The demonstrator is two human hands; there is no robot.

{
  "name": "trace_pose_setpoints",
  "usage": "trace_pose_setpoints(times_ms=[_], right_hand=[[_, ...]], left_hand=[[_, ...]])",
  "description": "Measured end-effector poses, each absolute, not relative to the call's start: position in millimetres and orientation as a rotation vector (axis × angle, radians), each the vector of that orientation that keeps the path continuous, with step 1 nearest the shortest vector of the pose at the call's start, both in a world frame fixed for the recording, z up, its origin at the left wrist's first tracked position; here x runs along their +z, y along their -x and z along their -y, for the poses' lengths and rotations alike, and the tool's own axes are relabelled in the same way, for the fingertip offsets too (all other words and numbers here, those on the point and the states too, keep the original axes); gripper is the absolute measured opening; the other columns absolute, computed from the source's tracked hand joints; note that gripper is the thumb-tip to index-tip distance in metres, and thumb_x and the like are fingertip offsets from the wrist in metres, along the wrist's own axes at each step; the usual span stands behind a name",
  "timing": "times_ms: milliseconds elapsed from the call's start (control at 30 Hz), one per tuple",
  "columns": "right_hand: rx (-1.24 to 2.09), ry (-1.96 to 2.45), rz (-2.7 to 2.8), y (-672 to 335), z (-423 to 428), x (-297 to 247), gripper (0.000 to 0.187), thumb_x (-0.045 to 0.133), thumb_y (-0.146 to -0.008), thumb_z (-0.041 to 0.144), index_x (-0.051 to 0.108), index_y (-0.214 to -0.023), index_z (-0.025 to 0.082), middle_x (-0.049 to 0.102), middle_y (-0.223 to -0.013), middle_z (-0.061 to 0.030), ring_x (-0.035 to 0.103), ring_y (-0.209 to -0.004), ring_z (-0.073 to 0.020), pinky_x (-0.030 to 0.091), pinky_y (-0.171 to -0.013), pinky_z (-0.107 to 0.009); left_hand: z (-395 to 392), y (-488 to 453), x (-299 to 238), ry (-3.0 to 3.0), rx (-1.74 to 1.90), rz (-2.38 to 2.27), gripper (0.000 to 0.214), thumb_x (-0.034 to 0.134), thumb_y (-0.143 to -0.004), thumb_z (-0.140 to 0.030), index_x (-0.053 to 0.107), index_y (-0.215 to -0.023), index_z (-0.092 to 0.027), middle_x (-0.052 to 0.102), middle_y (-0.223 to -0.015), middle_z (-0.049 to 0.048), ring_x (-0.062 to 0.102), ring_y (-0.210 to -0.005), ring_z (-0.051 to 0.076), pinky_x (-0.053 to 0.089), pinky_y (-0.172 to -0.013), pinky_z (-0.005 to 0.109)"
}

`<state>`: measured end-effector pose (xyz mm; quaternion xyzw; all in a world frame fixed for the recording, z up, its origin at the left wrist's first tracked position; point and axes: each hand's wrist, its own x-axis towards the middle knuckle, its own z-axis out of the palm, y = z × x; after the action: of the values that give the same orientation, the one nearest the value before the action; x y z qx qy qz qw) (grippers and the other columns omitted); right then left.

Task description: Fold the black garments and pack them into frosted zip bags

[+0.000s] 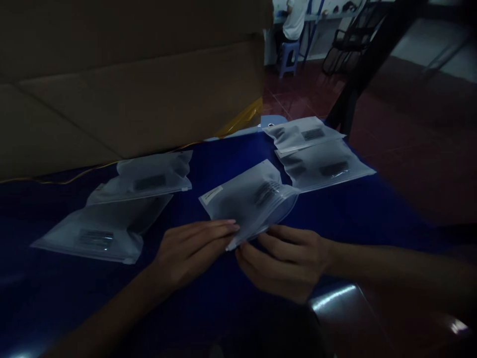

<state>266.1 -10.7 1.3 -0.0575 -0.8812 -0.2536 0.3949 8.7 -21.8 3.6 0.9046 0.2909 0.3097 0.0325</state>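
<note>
Both my left hand (194,251) and my right hand (286,263) grip the lower edge of a frosted plastic zip bag (242,201), which has a white label and holds a dark, ribbed item. The fingertips of my two hands nearly meet under the bag. Two similar bags (149,179) (100,233) lie flat to the left of my hands, each with a dark item inside. Two more (305,134) (324,166) lie overlapping beyond the held bag, and none of these touches my hands.
A large cardboard box (112,84) stands along the far side of the blue table (231,159), with a thin yellow wire (89,171) by its base. Beyond are a black post (357,84), red tile floor (309,94), and a seated person (292,20) on a blue stool (288,57).
</note>
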Motion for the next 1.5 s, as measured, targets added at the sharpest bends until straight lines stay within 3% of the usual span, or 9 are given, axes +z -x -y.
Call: trace_pose_setpoints(times_ms=[167, 367, 633, 900, 1167, 1367, 1500], right_hand=[[-0.616, 0.155, 2.277, -262.3, 11.6, -4.6, 0.018, 0.064, -0.093, 0.022, 0.08, -0.093, 0.016, 0.076, -0.101, -0.0044, 0.066, -0.085, -0.0158, 0.052, -0.066, -0.028], [-0.553, 0.143, 2.268, -260.1, 10.9, -4.7, 0.021, 0.059, -0.094, 0.015, 0.076, -0.081, 0.017, 0.075, -0.091, -0.0033, 0.066, -0.079, -0.0142, 0.051, -0.063, -0.027], [-0.481, 0.303, 2.377, -268.3, 1.9, 3.0, 0.017, 0.061, -0.096, 0.013, 0.074, -0.085, 0.014, 0.074, -0.092, -0.0026, 0.063, -0.08, -0.0144, 0.049, -0.068, -0.03], [-0.795, 0.658, 2.423, -277.8, -6.1, 5.2, 0.012, 0.067, -0.093, 0.01, 0.073, -0.086, 0.017, 0.074, -0.094, -0.0028, 0.061, -0.084, -0.0187, 0.044, -0.073, -0.033], [-0.986, 1.209, 2.454, -290.6, -16.3, 8.2, 0.02, 0.061, -0.093, 0.003, 0.075, -0.089, 0.016, 0.069, -0.087, -0.0066, 0.054, -0.082, -0.0213, 0.036, -0.07, -0.035], [-0.932, 1.38, 2.446, -294.5, -19.1, 7.9, 0.024, 0.054, -0.095, 0.004, 0.074, -0.093, 0.016, 0.07, -0.094, -0.0111, 0.055, -0.087, -0.0245, 0.035, -0.072, -0.036], [-0.927, 1.401, 2.44, -296.1, -20.6, 8.8, 0.025, 0.053, -0.094, 0.003, 0.074, -0.091, 0.016, 0.07, -0.096, -0.0118, 0.056, -0.086, -0.0247, 0.038, -0.07, -0.036]], left_hand=[[30.1, -18.6, -0.4, -2.808, 1.067, -0.731, 0.035, 0.069, -0.095, -0.006, 0.063, -0.129, -0.012, 0.077, -0.122, 0.0078, 0.072, -0.119, 0.02, 0.063, -0.1, 0.031], [32.3, -24.3, 4.5, -2.727, 0.971, -0.826, 0.031, 0.059, -0.102, -0.01, 0.062, -0.133, -0.018, 0.078, -0.12, 0.0028, 0.073, -0.115, 0.016, 0.062, -0.103, 0.029], [19.8, -17.5, 9.4, -2.85, 0.973, -0.893, 0.015, 0.063, -0.101, -0.011, 0.071, -0.112, -0.016, 0.08, -0.114, 0.0027, 0.076, -0.109, 0.015, 0.061, -0.103, 0.029], [17.0, -14.2, 10.9, -2.832, 0.972, -1.204, 0.01, 0.065, -0.097, -0.008, 0.07, -0.098, -0.016, 0.08, -0.105, 0.0007, 0.078, -0.098, 0.014, 0.06, -0.102, 0.029], [14.3, -1.1, 12.2, -2.888, 0.825, -1.414, 0.008, 0.062, -0.1, -0.012, 0.066, -0.103, -0.018, 0.077, -0.113, 0.0033, 0.075, -0.105, 0.02, 0.06, -0.102, 0.042], [15.2, -4.5, 15.6, -2.874, 0.751, -1.478, 0.011, 0.058, -0.101, -0.012, 0.065, -0.101, -0.02, 0.076, -0.116, 0.0016, 0.074, -0.104, 0.021, 0.063, -0.09, 0.039], [15.0, -6.4, 16.2, -2.885, 0.761, -1.454, 0.011, 0.057, -0.101, -0.012, 0.065, -0.097, -0.019, 0.075, -0.12, 0.0039, 0.073, -0.111, 0.024, 0.062, -0.094, 0.043]])
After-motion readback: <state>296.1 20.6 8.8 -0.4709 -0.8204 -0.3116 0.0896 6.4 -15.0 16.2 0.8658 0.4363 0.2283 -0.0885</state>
